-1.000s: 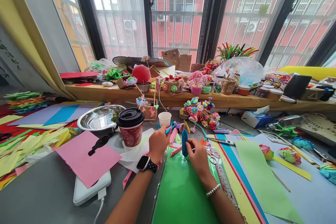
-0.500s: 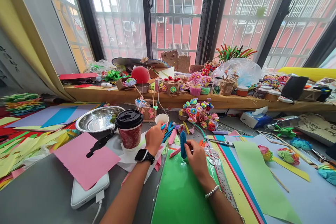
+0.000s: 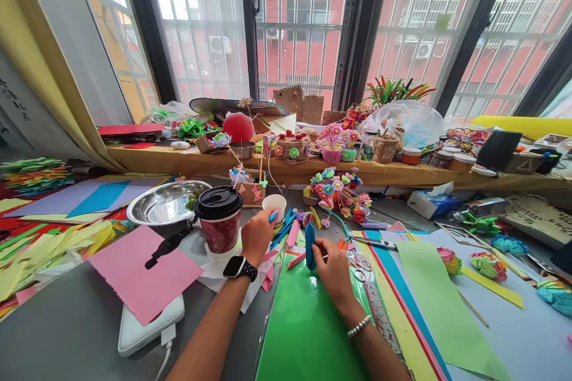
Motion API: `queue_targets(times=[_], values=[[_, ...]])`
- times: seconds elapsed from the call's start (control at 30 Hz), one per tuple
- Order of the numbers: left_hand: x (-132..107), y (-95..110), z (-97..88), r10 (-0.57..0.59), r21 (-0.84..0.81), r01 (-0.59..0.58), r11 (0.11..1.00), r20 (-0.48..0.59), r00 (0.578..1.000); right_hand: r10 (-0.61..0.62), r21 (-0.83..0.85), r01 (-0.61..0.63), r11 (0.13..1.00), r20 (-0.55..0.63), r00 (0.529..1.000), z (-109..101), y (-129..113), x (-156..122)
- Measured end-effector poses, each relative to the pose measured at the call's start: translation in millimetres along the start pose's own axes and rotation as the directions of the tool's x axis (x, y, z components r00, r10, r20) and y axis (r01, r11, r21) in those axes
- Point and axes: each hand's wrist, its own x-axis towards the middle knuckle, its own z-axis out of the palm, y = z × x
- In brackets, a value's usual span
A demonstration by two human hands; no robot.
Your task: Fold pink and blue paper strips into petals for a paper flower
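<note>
My left hand (image 3: 258, 237), with a black watch on its wrist, is closed round a small blue-and-pink piece (image 3: 273, 215). What kind of thing that piece is, I cannot make out. Just beyond these fingers stands a white paper cup (image 3: 273, 202). Between the thumb and fingers of my right hand (image 3: 333, 265) is a folded blue paper strip (image 3: 310, 247), held upright over the green plastic-covered sheet (image 3: 308, 321). A thin white tip shows by the right fingers. Blue and pink folded paper strips (image 3: 293, 233) lie between the hands.
To the left are a lidded coffee cup (image 3: 220, 229), a metal plate (image 3: 152, 205), pink paper (image 3: 134, 274) and a white power bank (image 3: 147, 327). Scissors (image 3: 361, 268), a ruler (image 3: 382, 315) and light green paper (image 3: 442, 303) lie right. Crafted flowers (image 3: 333, 187) stand behind.
My left hand has drawn slightly left and toward me, away from the white cup's rim. My right hand keeps the blue strip upright in nearly the same place.
</note>
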Motion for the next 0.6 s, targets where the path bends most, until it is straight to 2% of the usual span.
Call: queue_targets(times=[0.23, 0.3, 0.4, 0.47, 0.5, 0.6], values=[[-8, -4, -20.6, 0.026, -0.141, -0.040, 0.989, -0.093, 0.995, 0.003, -0.005, -0.003, 1.000, -0.009, 1.000, -1, -2, 0], [-12, -3, -31.8, 0.046, -0.213, -0.064, 0.975, -0.086, 0.995, 0.008, 0.003, -0.008, 1.000, -0.008, 1.000, -1, -2, 0], [-18, 3, -56.0, 0.174, -0.409, -0.158, 0.899, 0.001, 0.985, 0.017, 0.008, -0.017, 1.000, 0.003, 1.000, -1, -3, 0], [-25, 11, -78.0, 0.296, -0.576, -0.196, 0.793, 0.082, 0.952, 0.013, -0.002, -0.013, 1.000, -0.004, 1.000, -1, -2, -1], [-28, 15, -89.7, 0.367, -0.654, -0.194, 0.731, 0.137, 0.920, 0.001, -0.004, -0.001, 1.000, -0.009, 1.000, -2, -2, -1], [-48, 17, -113.2, 0.564, -0.808, -0.132, 0.575, 0.274, 0.779, -0.029, 0.010, 0.029, 1.000, -0.016, 0.999, -2, -2, -1]])
